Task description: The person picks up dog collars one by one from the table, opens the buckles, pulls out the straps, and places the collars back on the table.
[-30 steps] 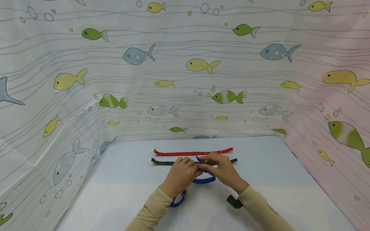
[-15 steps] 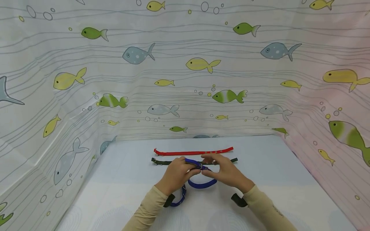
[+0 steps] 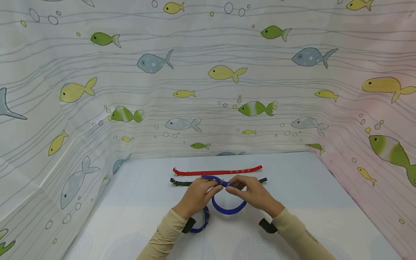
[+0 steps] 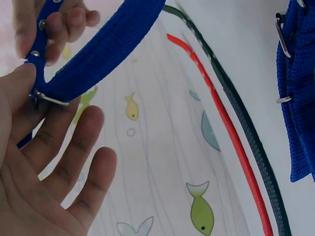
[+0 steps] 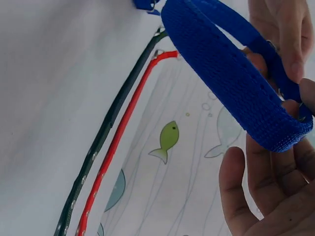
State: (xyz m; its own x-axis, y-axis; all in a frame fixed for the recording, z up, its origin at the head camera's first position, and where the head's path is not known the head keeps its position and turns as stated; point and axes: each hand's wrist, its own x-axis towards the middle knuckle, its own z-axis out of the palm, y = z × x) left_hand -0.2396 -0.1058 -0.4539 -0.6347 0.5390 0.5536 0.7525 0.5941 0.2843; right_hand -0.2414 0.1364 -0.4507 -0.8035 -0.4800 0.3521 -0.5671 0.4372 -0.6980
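Observation:
A blue collar (image 3: pixel 229 210) with a metal buckle and eyelets hangs as a loop below both hands. My left hand (image 3: pixel 196 196) pinches it beside the buckle with the thumb and a finger; the other fingers spread away in the left wrist view. On the eyelet side, my right hand (image 3: pixel 255 193) pinches the strap (image 4: pixel 40 37) between thumb and fingers. Part of the strap reaches left above my left hand. A second blue collar (image 3: pixel 204 225), curled up, lies on the table near my left wrist. Fingers partly hide the buckle.
Behind the hands, a red collar (image 3: pixel 201 173) and a dark green collar (image 3: pixel 180 183) lie straight and side by side. Fish-patterned sheeting (image 3: pixel 224 122) rises around the pale table (image 3: pixel 146 216). Dark devices (image 3: pixel 268 226) sit at both wrists.
The strap piece that stuck up between the hands now points left over my left hand. My left hand has turned, showing its thumb, and the hanging loop has become wider and lower.

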